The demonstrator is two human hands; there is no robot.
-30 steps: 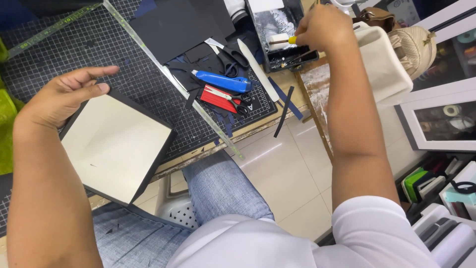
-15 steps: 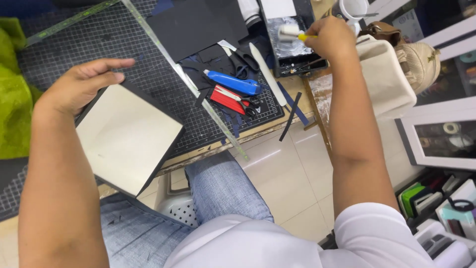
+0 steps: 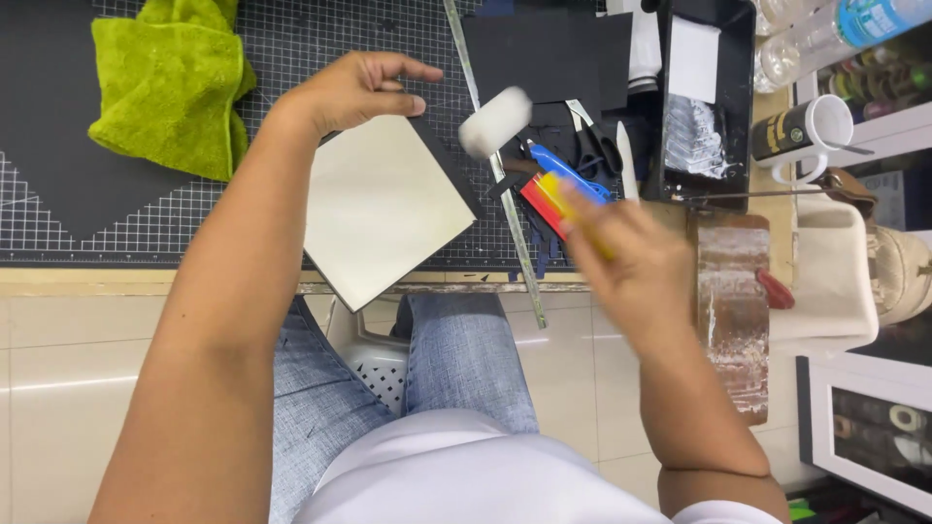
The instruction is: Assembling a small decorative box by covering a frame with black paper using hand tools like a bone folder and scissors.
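Step in hand, by the look of it: bringing a small roller to a pale board for coating.

Right hand closed around a yellow handle, roller head white and blurred, raised above the mat and not touching anything. Head just off the board's upper right corner, beside a long metal ruler. Hard to tell through the blur whether the roller head is loaded or dry.

Left hand resting at the board's top edge, fingers curled, thumb side down on the corner; pinning rather than gripping. Hands well apart, board between them.

Board lying flat and skewed on a black gridded cutting mat, lower corner overhanging the table edge, above the knees.

To do well: keep left-hand pressure on the top corner so the board cannot skate. Land the roller near the middle, work outward in overlapping passes, light pressure. Ease off at the edges so nothing spills onto the mat. Mind the overhanging corner; press there and the board tips.

Around: black tray to the right past the ruler, with a white sheet and a glossy smear inside. Green cloth at upper left, well clear. Scissors and a blue knife close under the roller's path.
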